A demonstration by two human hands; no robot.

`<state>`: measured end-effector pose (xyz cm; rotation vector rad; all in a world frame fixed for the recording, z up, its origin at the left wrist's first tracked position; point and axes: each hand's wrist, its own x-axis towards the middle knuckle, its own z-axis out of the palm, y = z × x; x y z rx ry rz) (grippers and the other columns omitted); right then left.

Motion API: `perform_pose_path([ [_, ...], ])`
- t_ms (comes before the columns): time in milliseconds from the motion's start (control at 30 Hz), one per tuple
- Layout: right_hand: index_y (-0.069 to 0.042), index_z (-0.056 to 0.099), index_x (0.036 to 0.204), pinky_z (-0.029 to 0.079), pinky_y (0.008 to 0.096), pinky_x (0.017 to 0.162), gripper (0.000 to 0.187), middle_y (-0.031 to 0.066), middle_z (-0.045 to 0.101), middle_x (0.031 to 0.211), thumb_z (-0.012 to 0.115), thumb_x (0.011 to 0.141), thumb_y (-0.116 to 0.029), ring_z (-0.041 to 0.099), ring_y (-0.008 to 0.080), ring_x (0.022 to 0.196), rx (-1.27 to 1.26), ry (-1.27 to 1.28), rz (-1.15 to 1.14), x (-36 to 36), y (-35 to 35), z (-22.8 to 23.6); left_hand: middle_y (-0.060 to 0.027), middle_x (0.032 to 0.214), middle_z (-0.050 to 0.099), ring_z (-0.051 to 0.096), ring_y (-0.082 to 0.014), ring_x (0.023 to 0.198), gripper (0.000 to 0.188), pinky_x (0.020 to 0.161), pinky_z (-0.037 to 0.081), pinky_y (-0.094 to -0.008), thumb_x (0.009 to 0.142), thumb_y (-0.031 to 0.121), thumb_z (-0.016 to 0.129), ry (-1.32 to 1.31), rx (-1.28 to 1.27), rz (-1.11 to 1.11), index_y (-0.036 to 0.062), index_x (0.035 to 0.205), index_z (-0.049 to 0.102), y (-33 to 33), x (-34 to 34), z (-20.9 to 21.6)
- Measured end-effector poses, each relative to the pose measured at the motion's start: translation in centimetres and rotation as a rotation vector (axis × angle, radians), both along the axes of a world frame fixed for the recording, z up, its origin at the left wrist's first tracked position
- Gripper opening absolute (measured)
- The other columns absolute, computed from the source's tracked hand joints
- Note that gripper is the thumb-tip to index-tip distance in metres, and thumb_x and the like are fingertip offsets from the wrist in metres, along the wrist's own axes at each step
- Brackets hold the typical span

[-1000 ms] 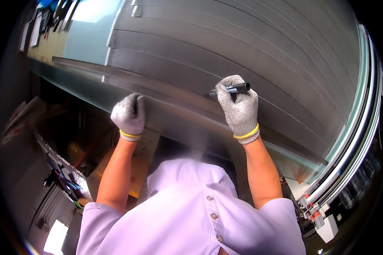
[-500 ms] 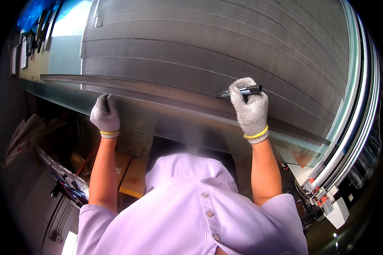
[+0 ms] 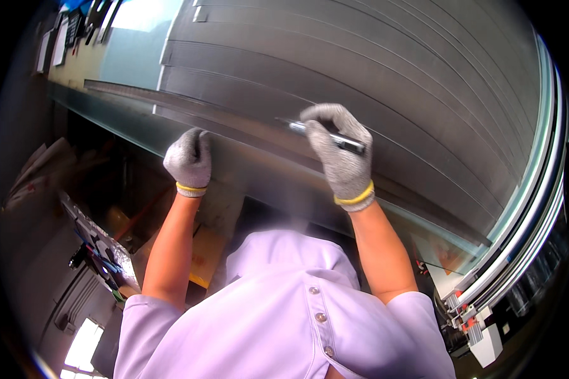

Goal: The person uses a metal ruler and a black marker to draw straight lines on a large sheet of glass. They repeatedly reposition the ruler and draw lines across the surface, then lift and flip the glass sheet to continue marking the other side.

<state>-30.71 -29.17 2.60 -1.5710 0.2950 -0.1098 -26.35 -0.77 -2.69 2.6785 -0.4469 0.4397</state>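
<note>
In my right hand (image 3: 344, 155), gloved in grey knit with a yellow cuff band, is a black marker pen (image 3: 346, 144), slanting with its tip toward the upper left. The tip is smeared, and I cannot tell whether it touches the surface. Beneath it lie wide dark grey strips (image 3: 373, 82), side by side with thin seams. A long dark bar (image 3: 129, 95) runs along their near side. My left hand (image 3: 188, 159), in a matching glove, is closed in a fist at the table's near edge, close to the bar. Whatever its fingers may hold is hidden.
The glass tabletop (image 3: 136, 54) shows at the left, with small tools and a calculator (image 3: 74, 26) beyond. White rails (image 3: 547, 170) bound the right side, ending in a white bracket (image 3: 485, 346). Below the table's left edge are a foil-covered panel (image 3: 128, 268) and a cardboard box (image 3: 205, 256).
My right hand has moved left along the strips, and the marker has tipped so its rear end points down to the right. The view has turned slightly; my left hand stays closed by the edge.
</note>
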Motion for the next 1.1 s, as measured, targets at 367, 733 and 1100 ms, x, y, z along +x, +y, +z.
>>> perform_pose_path([
  [367,-0.004,0.069,0.087,0.054,0.0354,0.07,0.011,0.011,0.068,0.084,0.076,0.079,-0.006,0.068,0.0276,0.076,-0.158,-0.082,0.089,4.5,5.8,-2.0,-0.0116,0.076,0.066,0.062,-0.0319,0.065,0.009,0.061,0.05,-0.0381,0.082,0.009,0.074,0.023,-0.025,-0.023,0.0074,0.09,0.071,-0.1,-0.1,1.0],
  [733,-0.006,0.065,0.085,0.053,0.0353,0.068,0.009,0.0115,0.065,0.077,0.071,0.084,-0.012,0.067,0.0263,0.071,-0.263,0.079,0.11,1.5,0.6,-1.1,-0.0145,0.081,0.069,0.066,-0.0334,0.07,0.007,0.065,0.053,-0.0377,0.087,0.011,0.072,0.026,-0.023,-0.015,0.0054,0.091,0.072,-0.1,-0.3,0.6],
  [1100,-0.003,0.063,0.091,0.052,0.0286,0.071,0.01,0.0063,0.066,0.076,0.064,0.093,-0.012,0.064,0.0129,0.073,-0.336,0.224,-0.073,-10.0,-12.1,0.0,-0.0118,0.082,0.07,0.068,-0.0316,0.071,0.009,0.066,0.054,-0.0373,0.093,0.018,0.069,0.011,-0.026,0.102,0.0094,0.094,0.072,-0.1,-0.5,-1.0],
])
